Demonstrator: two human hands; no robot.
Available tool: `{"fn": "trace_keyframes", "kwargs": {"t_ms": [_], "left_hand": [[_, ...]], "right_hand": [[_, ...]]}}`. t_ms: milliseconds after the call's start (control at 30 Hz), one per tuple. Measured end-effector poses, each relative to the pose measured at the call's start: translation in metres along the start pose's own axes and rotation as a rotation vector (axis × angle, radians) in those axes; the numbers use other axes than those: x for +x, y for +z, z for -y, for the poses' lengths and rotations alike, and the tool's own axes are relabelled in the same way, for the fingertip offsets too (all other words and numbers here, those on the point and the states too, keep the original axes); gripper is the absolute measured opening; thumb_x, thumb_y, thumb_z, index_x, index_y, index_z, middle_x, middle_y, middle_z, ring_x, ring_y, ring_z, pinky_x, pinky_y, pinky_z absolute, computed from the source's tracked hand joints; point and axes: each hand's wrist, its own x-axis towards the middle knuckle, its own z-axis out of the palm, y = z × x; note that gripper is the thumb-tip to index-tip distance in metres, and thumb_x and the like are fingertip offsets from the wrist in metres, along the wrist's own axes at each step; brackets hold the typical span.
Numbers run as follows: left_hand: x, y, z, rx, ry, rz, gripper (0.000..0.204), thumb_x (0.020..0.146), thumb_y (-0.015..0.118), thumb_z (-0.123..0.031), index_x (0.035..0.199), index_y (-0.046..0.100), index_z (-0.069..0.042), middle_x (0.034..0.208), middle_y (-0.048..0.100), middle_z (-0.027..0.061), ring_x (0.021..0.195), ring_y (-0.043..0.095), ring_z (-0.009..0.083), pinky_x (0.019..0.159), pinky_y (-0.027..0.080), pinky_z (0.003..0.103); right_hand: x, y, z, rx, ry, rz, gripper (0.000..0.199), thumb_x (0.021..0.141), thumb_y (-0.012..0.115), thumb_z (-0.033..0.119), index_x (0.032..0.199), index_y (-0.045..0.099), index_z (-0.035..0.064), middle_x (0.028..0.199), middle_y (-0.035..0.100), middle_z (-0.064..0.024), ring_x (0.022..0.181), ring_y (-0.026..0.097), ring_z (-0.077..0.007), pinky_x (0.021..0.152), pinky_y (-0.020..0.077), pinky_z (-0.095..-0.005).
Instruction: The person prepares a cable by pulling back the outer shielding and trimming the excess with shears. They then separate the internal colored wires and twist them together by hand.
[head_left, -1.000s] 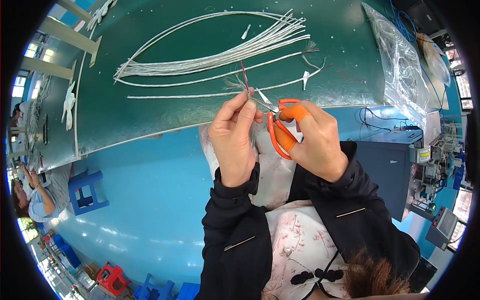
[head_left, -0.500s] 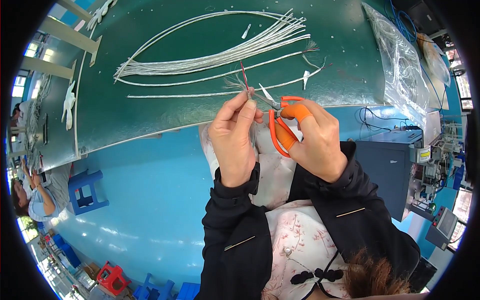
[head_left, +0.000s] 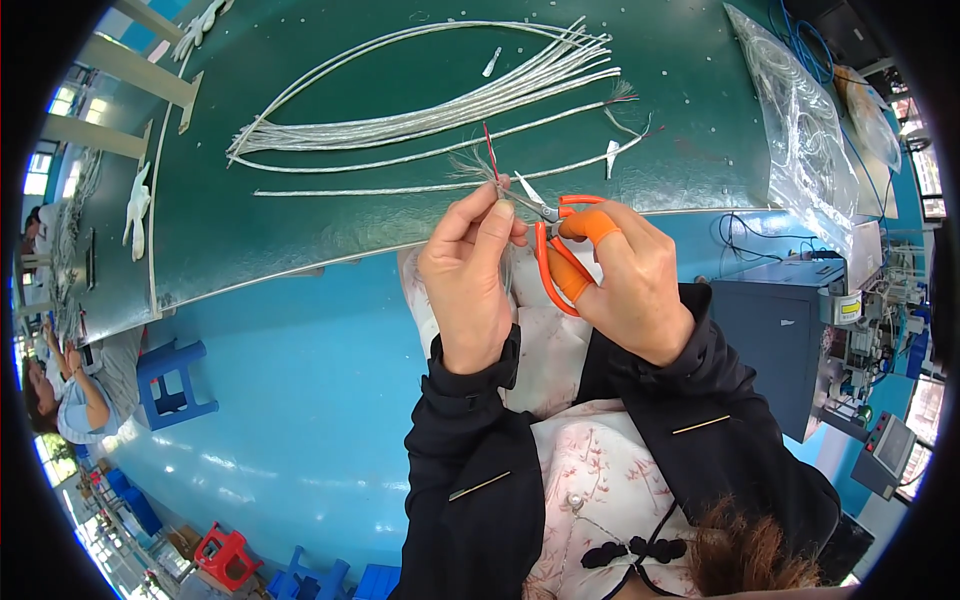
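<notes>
My left hand (head_left: 473, 265) pinches a shielded cable end between thumb and fingertips, just over the near table edge. Out of the pinch rise a red wire (head_left: 491, 150) and frayed bare shield strands (head_left: 468, 163). In my right hand (head_left: 632, 275), with orange covers on thumb and forefinger, is a pair of red-handled scissors (head_left: 548, 268). Their blades stand apart, the tips close to my left fingertips and the stripped cable end. Beyond my hands lie two separate silver cables (head_left: 400, 161) with frayed ends at the right, and a looped bundle of cables (head_left: 420, 118).
Small white pieces (head_left: 612, 158) lie on the green table (head_left: 330, 225). Clear plastic bags (head_left: 800, 130) rest at its right end. A dark cabinet (head_left: 770, 325) stands to the right. At the far left a person (head_left: 85, 395) sits near a blue stool (head_left: 175, 385).
The scissors have shifted slightly left toward the cable end in my left hand. My left hand stays almost where it was.
</notes>
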Motion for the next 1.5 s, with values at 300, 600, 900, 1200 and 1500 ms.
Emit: {"fn": "trace_keyframes", "kwargs": {"t_ms": [300, 600, 900, 1200, 1500], "left_hand": [[0.0, 0.0, 0.0, 0.0, 0.012, 0.012, 0.024, 0.085, 0.058, 0.001, 0.109, 0.06, 0.005, 0.105, 0.062, 0.0098, 0.077, 0.057, 0.0126, 0.067, 0.048, 0.027], [-0.001, 0.001, -0.001, 0.043, 0.027, -0.009, 0.023, 0.085, 0.058, 0.002, 0.108, 0.06, 0.004, 0.104, 0.061, 0.0097, 0.077, 0.058, 0.013, 0.067, 0.048, 0.027], [-0.002, 0.002, 0.003, -0.008, -0.002, 0.002, 0.022, 0.085, 0.059, 0.003, 0.107, 0.06, 0.005, 0.101, 0.061, 0.0091, 0.077, 0.059, 0.0137, 0.067, 0.049, 0.027], [-0.003, 0.003, 0.003, -0.024, -0.013, 0.006, 0.022, 0.085, 0.059, 0.003, 0.107, 0.06, 0.005, 0.098, 0.062, 0.0082, 0.075, 0.058, 0.013, 0.066, 0.048, 0.027], [0.001, -0.001, -0.002, -0.062, -0.04, 0.003, 0.024, 0.085, 0.059, 0.0, 0.109, 0.06, 0.005, 0.099, 0.063, 0.0082, 0.075, 0.057, 0.0121, 0.066, 0.047, 0.027]], "right_hand": [[0.0, 0.0, 0.0, -0.004, 0.006, 0.004, 0.027, 0.063, 0.074, -0.002, 0.082, 0.055, 0.0008, 0.087, 0.063, -0.013, 0.058, 0.057, -0.0221, 0.048, 0.0455, -0.0279], [-0.001, 0.002, 0.0, 0.006, 0.003, -0.004, 0.028, 0.063, 0.074, -0.002, 0.083, 0.055, 0.0005, 0.085, 0.062, -0.0122, 0.057, 0.056, -0.0216, 0.048, 0.0454, -0.0277], [0.001, 0.006, -0.001, 0.056, 0.038, -0.045, 0.027, 0.063, 0.073, -0.002, 0.083, 0.055, 0.0012, 0.077, 0.06, -0.0088, 0.053, 0.052, -0.0168, 0.047, 0.0427, -0.026], [0.007, -0.001, -0.002, 0.077, 0.055, -0.039, 0.026, 0.063, 0.073, -0.002, 0.082, 0.056, 0.0015, 0.076, 0.06, -0.0079, 0.052, 0.05, -0.0154, 0.047, 0.0415, -0.0256], [0.003, -0.004, 0.0, 0.074, 0.052, 0.008, 0.026, 0.063, 0.073, -0.002, 0.082, 0.056, 0.0009, 0.079, 0.062, -0.0093, 0.052, 0.051, -0.0163, 0.047, 0.0422, -0.0253]]}}
